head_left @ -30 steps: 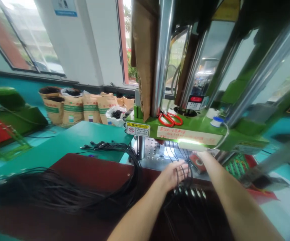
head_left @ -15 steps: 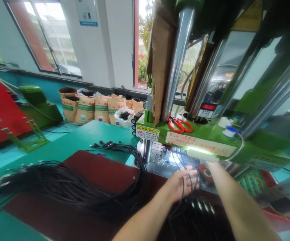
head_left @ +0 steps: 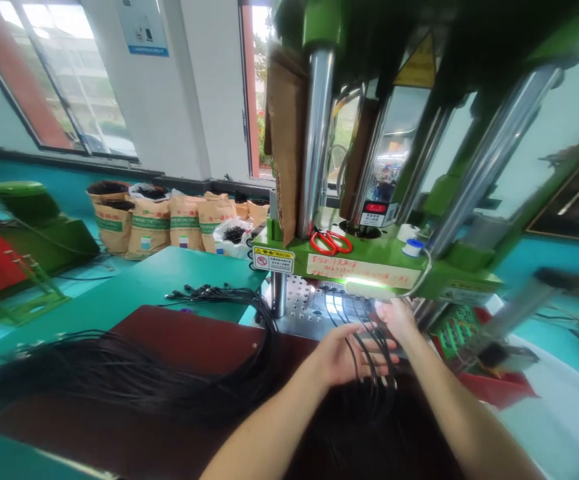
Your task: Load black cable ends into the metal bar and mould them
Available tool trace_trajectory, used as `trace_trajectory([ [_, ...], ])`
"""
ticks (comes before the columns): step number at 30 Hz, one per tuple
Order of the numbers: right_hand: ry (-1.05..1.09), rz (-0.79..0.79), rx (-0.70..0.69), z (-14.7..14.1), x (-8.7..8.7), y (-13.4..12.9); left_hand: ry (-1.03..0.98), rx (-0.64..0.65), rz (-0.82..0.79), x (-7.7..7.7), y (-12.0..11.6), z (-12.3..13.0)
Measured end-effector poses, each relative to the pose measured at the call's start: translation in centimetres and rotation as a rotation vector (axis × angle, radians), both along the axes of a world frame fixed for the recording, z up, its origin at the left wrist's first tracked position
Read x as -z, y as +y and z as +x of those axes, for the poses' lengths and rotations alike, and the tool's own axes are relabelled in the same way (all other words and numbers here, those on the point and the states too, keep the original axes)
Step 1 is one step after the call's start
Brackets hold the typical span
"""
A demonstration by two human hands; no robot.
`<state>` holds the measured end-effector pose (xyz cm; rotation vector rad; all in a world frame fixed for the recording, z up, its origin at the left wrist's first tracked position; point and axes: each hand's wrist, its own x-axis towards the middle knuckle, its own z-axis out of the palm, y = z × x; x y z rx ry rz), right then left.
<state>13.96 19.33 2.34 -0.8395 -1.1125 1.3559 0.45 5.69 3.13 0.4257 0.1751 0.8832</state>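
Note:
My left hand [head_left: 352,353] is palm up in front of the press, its fingers curved under several thin black cables [head_left: 373,360] that lie across them. From the hand the cables run up to the metal plate under the press and hang down below. My right hand [head_left: 397,319] is farther in, below the lit lamp [head_left: 372,288], with its fingers closed at the upper part of the cables; its fingertips are partly hidden. The perforated metal plate [head_left: 297,300] lies to the left of both hands.
The green press [head_left: 449,270] overhangs the hands, with steel columns [head_left: 317,143] and red-handled scissors [head_left: 330,243] on its ledge. A thick bundle of black cables [head_left: 119,373] lies across a brown board [head_left: 184,337] on the left. Filled paper sacks [head_left: 184,220] stand by the wall.
The view has swung right. My right hand has come into sight below the lamp, where it was hidden before. More cables now lie across my left fingers.

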Motion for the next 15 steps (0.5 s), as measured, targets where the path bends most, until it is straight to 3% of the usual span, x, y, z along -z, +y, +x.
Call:
trace_trajectory([
  [5, 0.008, -0.044, 0.036, 0.9, -0.7, -3.3, 0.037, -0.043, -0.204, -2.1, -3.1, 2.2],
  [10, -0.039, -0.087, 0.098, 0.8, -0.9, -5.3, -0.103, -0.05, -0.369, -3.0, -6.0, 2.9],
  [15, -0.052, -0.116, 0.204, 0.7, 0.0, -5.9, -0.04, -0.027, -0.269, -2.2, -10.6, 2.8],
])
